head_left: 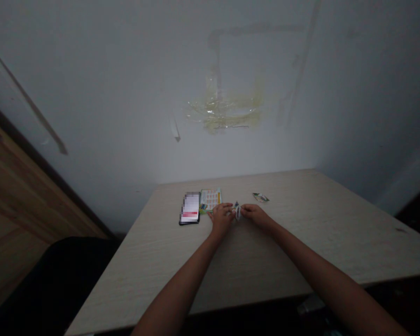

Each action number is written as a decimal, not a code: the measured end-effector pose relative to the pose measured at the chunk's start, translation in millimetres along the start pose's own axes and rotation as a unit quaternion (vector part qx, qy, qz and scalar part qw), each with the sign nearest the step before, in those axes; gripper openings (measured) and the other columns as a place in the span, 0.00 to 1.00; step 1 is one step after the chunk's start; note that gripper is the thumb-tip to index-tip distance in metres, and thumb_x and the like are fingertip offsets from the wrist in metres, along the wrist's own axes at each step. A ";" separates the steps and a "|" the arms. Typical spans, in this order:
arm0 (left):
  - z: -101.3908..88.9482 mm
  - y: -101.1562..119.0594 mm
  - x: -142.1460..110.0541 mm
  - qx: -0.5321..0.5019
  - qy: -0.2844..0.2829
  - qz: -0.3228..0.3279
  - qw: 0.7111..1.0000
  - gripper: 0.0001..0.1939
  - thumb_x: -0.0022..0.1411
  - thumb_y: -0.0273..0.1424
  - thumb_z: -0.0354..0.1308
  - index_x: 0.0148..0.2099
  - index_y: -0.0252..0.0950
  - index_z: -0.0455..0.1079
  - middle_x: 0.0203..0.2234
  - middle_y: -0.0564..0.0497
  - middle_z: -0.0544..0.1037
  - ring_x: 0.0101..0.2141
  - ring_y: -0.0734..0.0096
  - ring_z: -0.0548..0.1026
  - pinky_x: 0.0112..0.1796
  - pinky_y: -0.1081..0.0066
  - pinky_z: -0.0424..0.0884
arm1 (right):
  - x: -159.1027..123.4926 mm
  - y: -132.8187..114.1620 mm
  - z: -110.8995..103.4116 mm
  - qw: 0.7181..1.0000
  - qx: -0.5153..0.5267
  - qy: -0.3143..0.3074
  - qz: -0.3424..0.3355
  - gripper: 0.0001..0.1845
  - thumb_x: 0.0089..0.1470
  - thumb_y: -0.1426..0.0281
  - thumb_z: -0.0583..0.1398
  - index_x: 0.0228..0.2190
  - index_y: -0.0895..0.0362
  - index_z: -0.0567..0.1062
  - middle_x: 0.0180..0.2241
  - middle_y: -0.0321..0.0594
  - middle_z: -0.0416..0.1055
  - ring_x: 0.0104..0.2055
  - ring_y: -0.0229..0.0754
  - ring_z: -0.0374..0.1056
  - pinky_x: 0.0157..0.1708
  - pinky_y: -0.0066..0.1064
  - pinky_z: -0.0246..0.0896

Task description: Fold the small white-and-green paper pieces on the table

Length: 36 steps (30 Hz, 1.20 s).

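Observation:
Both my arms reach forward over a pale wooden table [301, 242]. My left hand [221, 217] and my right hand [255, 213] meet near the table's middle, fingers curled and pinched on a small folded piece of coloured paper [236, 209] held between them. The paper is too small to make out in detail. Just left of my left hand lies a green and orange printed sheet [210, 199], flat on the table.
A phone [190, 208] with a lit screen lies left of the printed sheet. A small crumpled wrapper [261, 197] sits behind my right hand. A grey wall with old tape marks [224, 112] stands behind the table. A wooden door [17, 200] is on the left.

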<state>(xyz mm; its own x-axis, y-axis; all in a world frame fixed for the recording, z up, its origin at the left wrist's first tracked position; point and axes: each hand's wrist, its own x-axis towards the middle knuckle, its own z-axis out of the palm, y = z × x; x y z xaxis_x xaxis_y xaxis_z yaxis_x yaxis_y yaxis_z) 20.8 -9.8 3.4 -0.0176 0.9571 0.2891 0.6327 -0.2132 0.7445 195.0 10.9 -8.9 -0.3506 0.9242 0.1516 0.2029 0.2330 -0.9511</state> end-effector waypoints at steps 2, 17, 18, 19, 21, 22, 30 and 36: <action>1.3 -0.9 0.6 -0.005 0.001 -0.004 1.000 0.06 0.56 0.28 0.61 0.34 0.43 0.79 0.48 0.51 0.79 0.55 0.53 0.67 0.60 0.38 0.44 | 0.2 1.0 -0.2 1.000 0.000 0.002 -0.001 0.20 0.49 0.52 0.59 0.26 0.57 0.74 0.26 0.36 0.71 0.31 0.41 0.63 0.35 0.31 0.58; -0.3 -3.9 0.6 -0.010 0.025 -0.016 1.000 0.04 0.55 0.33 0.63 0.33 0.42 0.79 0.44 0.50 0.81 0.52 0.55 0.71 0.60 0.41 0.43 | -2.5 -1.9 -2.8 0.998 -0.044 0.047 -0.015 0.19 0.51 0.54 0.59 0.29 0.59 0.76 0.28 0.39 0.73 0.33 0.43 0.66 0.37 0.32 0.59; -1.0 -3.6 0.5 -0.013 0.022 -0.014 1.000 0.04 0.55 0.33 0.62 0.33 0.42 0.79 0.44 0.51 0.81 0.51 0.55 0.71 0.60 0.41 0.42 | -2.4 -1.7 -2.4 0.998 -0.045 0.051 -0.018 0.19 0.51 0.54 0.59 0.30 0.59 0.76 0.29 0.39 0.73 0.34 0.43 0.67 0.38 0.33 0.59; -1.6 -3.5 0.3 -0.016 0.018 -0.013 1.000 0.04 0.56 0.34 0.62 0.33 0.43 0.79 0.43 0.51 0.81 0.51 0.55 0.71 0.60 0.41 0.41 | -2.2 -1.3 -2.0 0.997 -0.045 0.054 -0.020 0.19 0.51 0.55 0.59 0.30 0.59 0.76 0.30 0.40 0.74 0.34 0.44 0.67 0.38 0.34 0.60; -2.7 -3.5 -0.1 -0.025 0.007 -0.015 1.000 0.05 0.57 0.34 0.61 0.34 0.43 0.79 0.43 0.51 0.82 0.51 0.55 0.72 0.60 0.40 0.37 | -1.6 -0.3 -1.0 0.997 -0.044 0.064 -0.023 0.19 0.50 0.55 0.60 0.30 0.59 0.77 0.31 0.41 0.75 0.35 0.45 0.69 0.40 0.35 0.61; -3.1 -3.6 -0.3 -0.030 0.001 -0.016 0.999 0.06 0.57 0.35 0.61 0.35 0.44 0.79 0.42 0.51 0.82 0.50 0.55 0.72 0.60 0.39 0.35 | -1.3 0.3 -0.6 0.996 -0.041 0.070 -0.023 0.19 0.49 0.55 0.60 0.31 0.59 0.77 0.32 0.42 0.76 0.36 0.45 0.70 0.41 0.36 0.62; -5.5 -2.8 -2.8 -0.037 -0.009 -0.009 0.999 0.09 0.59 0.38 0.58 0.37 0.44 0.79 0.41 0.50 0.82 0.49 0.56 0.73 0.60 0.38 0.28 | -0.9 3.3 0.7 0.995 -0.006 0.102 -0.020 0.18 0.48 0.57 0.63 0.36 0.58 0.77 0.37 0.45 0.78 0.40 0.48 0.73 0.45 0.40 0.65; -5.0 -1.9 -3.5 -0.023 -0.005 -0.009 1.000 0.10 0.59 0.39 0.58 0.38 0.44 0.79 0.41 0.50 0.82 0.49 0.57 0.74 0.61 0.41 0.30 | -2.0 3.4 1.1 0.993 -0.042 0.107 -0.024 0.16 0.49 0.59 0.62 0.34 0.58 0.77 0.35 0.44 0.78 0.38 0.46 0.73 0.43 0.39 0.65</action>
<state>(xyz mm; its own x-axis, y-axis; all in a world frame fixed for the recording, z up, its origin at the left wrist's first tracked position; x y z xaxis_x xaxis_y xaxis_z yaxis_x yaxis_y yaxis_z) 15.8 -13.8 4.0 -0.0211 0.9630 0.2685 0.5965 -0.2034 0.7764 195.3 9.5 -12.7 -0.1604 0.9527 0.2582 0.2686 0.2938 -0.9173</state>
